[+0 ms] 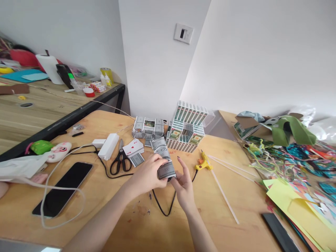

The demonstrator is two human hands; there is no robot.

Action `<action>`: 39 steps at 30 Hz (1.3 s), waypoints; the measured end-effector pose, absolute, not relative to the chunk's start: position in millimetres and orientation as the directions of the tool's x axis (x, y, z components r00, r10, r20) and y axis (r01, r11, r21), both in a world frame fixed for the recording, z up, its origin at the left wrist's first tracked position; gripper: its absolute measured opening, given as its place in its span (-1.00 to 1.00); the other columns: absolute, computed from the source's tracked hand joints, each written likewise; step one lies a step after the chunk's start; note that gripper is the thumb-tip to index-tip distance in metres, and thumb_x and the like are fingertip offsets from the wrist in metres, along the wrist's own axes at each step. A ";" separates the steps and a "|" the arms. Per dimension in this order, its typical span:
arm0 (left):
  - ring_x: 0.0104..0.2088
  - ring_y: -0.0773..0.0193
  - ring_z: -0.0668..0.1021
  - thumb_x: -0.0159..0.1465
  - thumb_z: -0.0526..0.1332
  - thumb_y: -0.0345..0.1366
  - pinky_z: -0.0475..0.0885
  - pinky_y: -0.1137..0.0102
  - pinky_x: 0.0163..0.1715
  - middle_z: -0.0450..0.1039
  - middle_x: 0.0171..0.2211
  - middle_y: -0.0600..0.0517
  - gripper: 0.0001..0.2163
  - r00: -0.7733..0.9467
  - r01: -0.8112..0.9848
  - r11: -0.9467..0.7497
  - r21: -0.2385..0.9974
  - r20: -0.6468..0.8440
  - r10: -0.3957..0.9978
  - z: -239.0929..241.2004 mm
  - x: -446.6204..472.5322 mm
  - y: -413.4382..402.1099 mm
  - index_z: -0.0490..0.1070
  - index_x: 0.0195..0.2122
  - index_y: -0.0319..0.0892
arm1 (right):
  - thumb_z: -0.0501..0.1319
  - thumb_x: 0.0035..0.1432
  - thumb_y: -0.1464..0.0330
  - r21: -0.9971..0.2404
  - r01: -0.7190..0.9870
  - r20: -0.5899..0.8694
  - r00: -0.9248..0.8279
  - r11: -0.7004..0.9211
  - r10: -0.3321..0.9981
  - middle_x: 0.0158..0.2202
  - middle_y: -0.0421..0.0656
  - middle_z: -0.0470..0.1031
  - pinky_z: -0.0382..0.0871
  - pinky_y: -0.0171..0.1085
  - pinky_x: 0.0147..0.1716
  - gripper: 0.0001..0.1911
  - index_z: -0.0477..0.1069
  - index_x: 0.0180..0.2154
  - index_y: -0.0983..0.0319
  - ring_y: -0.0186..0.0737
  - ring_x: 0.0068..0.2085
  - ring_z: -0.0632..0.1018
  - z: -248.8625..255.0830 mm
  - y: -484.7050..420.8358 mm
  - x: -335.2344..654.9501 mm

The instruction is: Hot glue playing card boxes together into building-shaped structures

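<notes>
My left hand [153, 171] is closed on a strip of joined playing cards [163, 151] with grey patterned backs, thumb on top. Fingertips of my right hand [183, 187] touch the strip's near end; its index finger points up and the fingers are apart. Just beyond the strip sits a block built of playing cards [138, 126]. Left of it lie loose playing cards [134, 147], some face up, and black-handled scissors [120, 161]. To the right of my hands, a yellow glue gun [203, 163] lies beside clear glue sticks [225, 197].
Stacked card boxes [181, 145] stand behind the strip. A white power adapter [108, 147], cables and a black phone [64, 189] lie at left. Coloured scraps [278, 161] and yellow paper [301, 217] crowd the right side. A second table [52, 105] adjoins at far left.
</notes>
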State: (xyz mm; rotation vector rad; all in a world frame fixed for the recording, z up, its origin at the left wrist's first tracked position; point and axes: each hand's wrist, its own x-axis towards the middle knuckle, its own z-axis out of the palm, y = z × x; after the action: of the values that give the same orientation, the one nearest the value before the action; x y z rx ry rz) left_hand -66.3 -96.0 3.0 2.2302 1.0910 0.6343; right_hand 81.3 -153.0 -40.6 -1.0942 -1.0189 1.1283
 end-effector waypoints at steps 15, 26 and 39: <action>-0.12 0.12 0.47 0.11 0.28 -0.17 0.41 0.24 -0.07 0.31 -0.07 -0.05 -0.57 0.457 0.547 -0.411 0.729 0.151 0.876 -10.3 -72.0 -100.4 0.38 0.01 -0.12 | 0.16 0.12 0.32 -0.989 -0.103 0.064 0.335 0.104 0.940 -0.40 -0.22 0.49 0.39 -0.21 -0.24 -0.22 -0.19 0.28 0.18 -0.27 -0.35 0.50 -46.9 -154.7 69.6; -0.13 0.17 0.46 0.07 0.30 -0.26 0.42 0.26 -0.13 0.32 -0.09 -0.01 -0.66 0.428 0.463 -0.353 0.813 0.143 0.893 -16.5 -73.4 -94.3 0.41 -0.09 -0.08 | 0.16 0.10 0.24 -1.000 0.031 0.007 0.265 -0.001 0.964 -0.16 -0.09 0.55 0.31 -0.17 -0.05 -0.67 0.46 -0.15 0.27 -0.09 -0.10 0.49 -54.8 -150.0 78.3; -0.23 0.22 0.45 -0.05 0.35 -0.31 0.44 0.29 -0.22 0.30 -0.20 0.00 -0.63 0.380 0.442 -0.269 0.856 0.093 0.920 -17.3 -80.8 -86.7 0.38 -0.18 -0.17 | 0.17 0.07 0.26 -0.997 0.078 0.015 0.301 -0.009 0.953 -0.21 -0.09 0.55 0.33 -0.23 -0.15 -0.67 0.47 -0.15 0.29 -0.12 -0.18 0.49 -55.4 -143.9 62.2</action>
State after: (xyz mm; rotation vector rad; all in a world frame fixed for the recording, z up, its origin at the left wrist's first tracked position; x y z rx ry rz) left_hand -80.8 -86.7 -17.3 1.8684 1.1795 0.7846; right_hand 62.2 -143.9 -55.4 -1.3933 -1.0359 0.9394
